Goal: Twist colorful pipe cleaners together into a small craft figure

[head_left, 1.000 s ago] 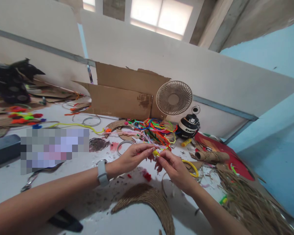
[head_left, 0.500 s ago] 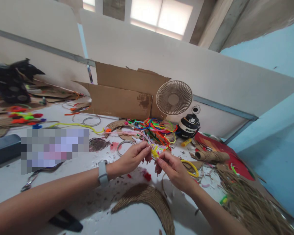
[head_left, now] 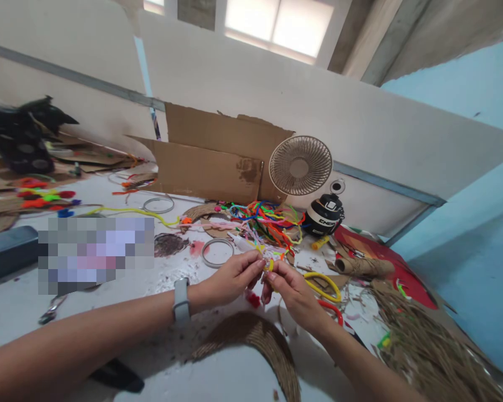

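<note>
My left hand, with a grey watch on its wrist, and my right hand meet above the white table. Both pinch a small yellow pipe-cleaner piece between thumb and fingertips. Just behind them lies a tangle of coloured pipe cleaners. A curved woven brown arc lies on the table under my wrists. A yellow ring and a red ring rest right of my right hand.
A metal ring lies left of the hands. A cardboard box, a small fan and a black round device stand at the back. Brown paper strips pile at the right. Scissors lie at the left.
Both hands have drawn slightly lower and closer together, still pinching the yellow piece. The camera has tilted a little, bringing the red ring into view.
</note>
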Motion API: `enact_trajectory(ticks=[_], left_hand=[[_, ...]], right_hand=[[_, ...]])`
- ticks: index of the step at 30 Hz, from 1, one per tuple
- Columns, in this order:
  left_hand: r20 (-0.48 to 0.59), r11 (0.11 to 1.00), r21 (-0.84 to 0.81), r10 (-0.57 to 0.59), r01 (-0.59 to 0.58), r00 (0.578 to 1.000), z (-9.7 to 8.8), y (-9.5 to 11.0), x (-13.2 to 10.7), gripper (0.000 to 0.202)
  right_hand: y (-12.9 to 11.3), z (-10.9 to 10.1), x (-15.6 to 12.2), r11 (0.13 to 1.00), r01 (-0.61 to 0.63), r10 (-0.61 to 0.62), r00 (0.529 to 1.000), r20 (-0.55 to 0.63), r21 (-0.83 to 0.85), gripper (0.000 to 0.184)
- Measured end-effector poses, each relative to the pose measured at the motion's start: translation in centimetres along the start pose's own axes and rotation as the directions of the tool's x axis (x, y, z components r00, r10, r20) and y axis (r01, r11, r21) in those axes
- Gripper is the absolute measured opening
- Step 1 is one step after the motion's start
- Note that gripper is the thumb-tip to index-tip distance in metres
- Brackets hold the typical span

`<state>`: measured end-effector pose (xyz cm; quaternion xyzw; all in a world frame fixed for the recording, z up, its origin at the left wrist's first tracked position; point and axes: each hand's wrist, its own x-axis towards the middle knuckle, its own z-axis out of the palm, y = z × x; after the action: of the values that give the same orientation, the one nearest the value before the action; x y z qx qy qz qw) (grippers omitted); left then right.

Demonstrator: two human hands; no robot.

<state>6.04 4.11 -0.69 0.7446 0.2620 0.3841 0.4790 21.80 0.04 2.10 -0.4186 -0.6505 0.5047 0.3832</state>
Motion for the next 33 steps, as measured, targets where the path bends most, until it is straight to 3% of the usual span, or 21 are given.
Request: enact_trajectory(ticks=[5,11,17,22,28,31,33], left_hand=[[-0.015,0.998,-0.069,-0.010,0.009,1.000,-0.08,-0.10,0.16,0.036],[-0.033,0.998,0.016,0.066,-0.066,0.997,-0.31,-0.02,0.06,0.036],[0.016,0.993,0.000,0.116,-0.116,0.993,-0.56,0.18,-0.26,0.036],[0.045,0.968,0.184,0.167,-0.172,0.985,-0.50,-0.42,-0.19,0.029],[0.080,0.949,0.197,0.234,-0.245,0.969,-0.53,-0.69,-0.14,0.029],[0.077,0.964,0.162,0.203,-0.213,0.976,-0.59,-0.62,-0.15,0.030],[0.065,0.988,0.047,0.142,-0.145,0.988,-0.46,-0.74,-0.13,0.032]], right_hand=[[0.09,0.08,0.06,0.998,-0.017,0.019,0.999,-0.036,0.058,0.026],[0.43,0.05,0.09,0.978,-0.075,0.079,0.997,-0.014,0.192,0.025],[0.44,0.16,0.03,0.978,-0.084,0.094,0.995,-0.044,0.193,0.025],[0.49,0.43,-0.05,0.987,-0.093,0.099,0.994,-0.041,0.133,0.023],[0.54,0.49,-0.03,0.957,-0.134,0.162,0.982,-0.093,0.256,0.021],[0.62,0.38,0.10,0.952,-0.134,0.170,0.979,-0.113,0.275,0.019],[0.68,0.39,0.18,0.956,-0.115,0.154,0.980,-0.126,0.272,0.020]])
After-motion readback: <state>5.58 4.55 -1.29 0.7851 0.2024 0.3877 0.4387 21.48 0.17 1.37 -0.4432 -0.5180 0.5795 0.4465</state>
